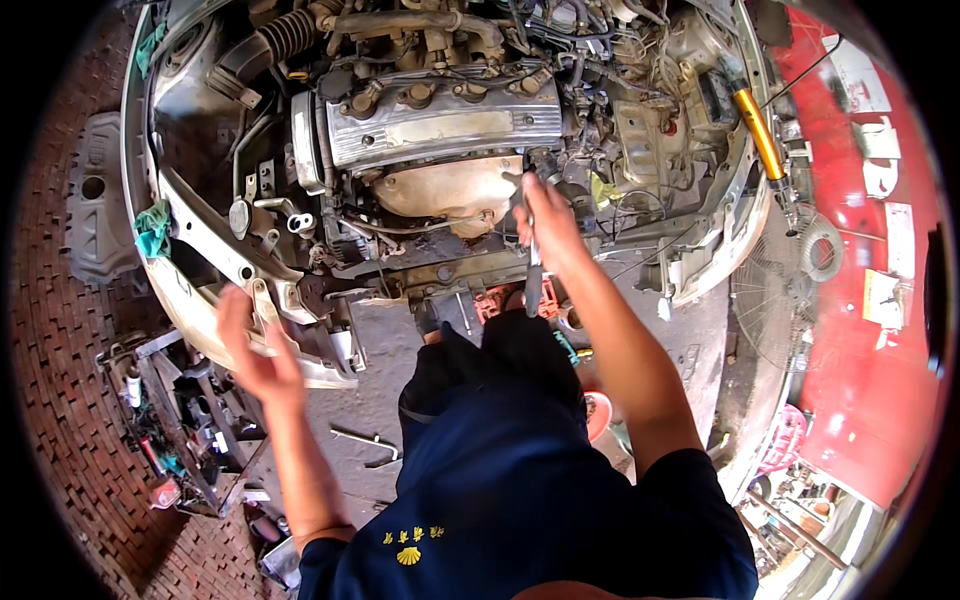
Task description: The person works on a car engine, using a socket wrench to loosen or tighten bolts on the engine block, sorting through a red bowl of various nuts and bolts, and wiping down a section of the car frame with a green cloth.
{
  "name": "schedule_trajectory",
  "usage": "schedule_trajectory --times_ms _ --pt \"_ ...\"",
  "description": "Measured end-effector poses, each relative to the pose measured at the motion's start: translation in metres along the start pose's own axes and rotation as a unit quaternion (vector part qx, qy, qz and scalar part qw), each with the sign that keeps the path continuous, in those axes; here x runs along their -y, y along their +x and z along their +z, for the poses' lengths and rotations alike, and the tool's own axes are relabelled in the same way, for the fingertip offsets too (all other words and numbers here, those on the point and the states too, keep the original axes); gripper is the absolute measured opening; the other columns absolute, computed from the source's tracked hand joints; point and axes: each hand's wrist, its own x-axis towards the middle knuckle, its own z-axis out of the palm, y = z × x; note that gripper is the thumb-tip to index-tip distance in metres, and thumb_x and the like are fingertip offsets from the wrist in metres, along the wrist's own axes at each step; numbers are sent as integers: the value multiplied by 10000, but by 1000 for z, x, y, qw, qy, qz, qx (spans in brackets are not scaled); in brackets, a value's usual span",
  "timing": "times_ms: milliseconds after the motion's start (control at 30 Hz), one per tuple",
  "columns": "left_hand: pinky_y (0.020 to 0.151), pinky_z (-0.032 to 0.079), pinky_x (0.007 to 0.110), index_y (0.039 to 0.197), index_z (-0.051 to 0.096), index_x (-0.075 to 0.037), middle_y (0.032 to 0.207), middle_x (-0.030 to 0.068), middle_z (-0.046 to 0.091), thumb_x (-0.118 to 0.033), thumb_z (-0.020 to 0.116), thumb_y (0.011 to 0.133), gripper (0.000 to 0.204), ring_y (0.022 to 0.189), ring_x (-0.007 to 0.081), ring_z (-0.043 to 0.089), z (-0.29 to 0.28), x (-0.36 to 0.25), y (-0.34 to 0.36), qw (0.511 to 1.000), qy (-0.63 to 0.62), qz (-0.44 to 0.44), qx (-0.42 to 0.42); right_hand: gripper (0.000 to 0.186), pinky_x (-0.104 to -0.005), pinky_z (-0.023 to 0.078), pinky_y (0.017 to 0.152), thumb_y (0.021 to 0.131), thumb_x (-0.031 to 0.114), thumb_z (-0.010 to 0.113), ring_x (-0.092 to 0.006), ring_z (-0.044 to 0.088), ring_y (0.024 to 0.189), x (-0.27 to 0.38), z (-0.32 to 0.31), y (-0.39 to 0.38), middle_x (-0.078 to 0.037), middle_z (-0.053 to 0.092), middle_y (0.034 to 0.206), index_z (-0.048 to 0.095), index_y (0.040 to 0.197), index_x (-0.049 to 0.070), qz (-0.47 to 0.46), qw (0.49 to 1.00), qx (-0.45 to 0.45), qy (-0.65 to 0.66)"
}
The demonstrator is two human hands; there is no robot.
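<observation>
One left hand (262,360), open, is left of centre, one silvery engine cover (440,128) and one tan shield (445,188) sit at upper centre, one right hand (553,228) grips one slim tool (533,282) near the middle, long axis nearly vertical, upper end toward the cover, and one gold cylinder (758,133) slants at upper right.
</observation>
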Motion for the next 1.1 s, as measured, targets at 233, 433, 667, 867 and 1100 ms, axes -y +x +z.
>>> schedule_trajectory --times_ms 233,433,667,867,1100 --pt "1249 359 467 1482 619 2 1595 205 553 -166 620 1085 432 1490 378 509 -36 82 -1 986 115 -117 -11 417 -280 326 450 1077 545 643 -67 397 517 20 2 74 25 521 737 561 1108 137 84 986 -33 -138" --pt "1245 370 472 1439 636 22 1550 206 598 -133 638 1061 409 1467 382 538 -32 90 -3 985 113 -127 -13 437 -286 333 462 1075 553 637 -76 400 519 25 -4 83 23 518 733 592 1166 128 82 978 0 -193" --pt "1248 365 479 1371 681 8 1495 184 650 -121 643 1061 337 1485 375 524 -30 87 0 983 154 -102 9 431 -279 325 453 1067 567 644 -73 401 500 20 -7 86 30 539 720 599 1069 138 93 981 17 -172" --pt "1239 376 485 1348 689 11 1441 181 679 -112 643 1054 322 1472 384 535 -27 85 0 980 165 -108 7 438 -255 294 444 1025 561 728 -42 366 486 15 -1 84 45 531 694 568 982 155 117 990 -14 -79" --pt "1216 399 492 1305 704 11 1395 176 696 -91 666 1019 306 1436 406 557 -30 85 1 980 172 -104 6 474 -280 266 421 1037 558 706 -61 372 487 25 -4 89 42 521 686 618 992 94 52 969 16 -241"
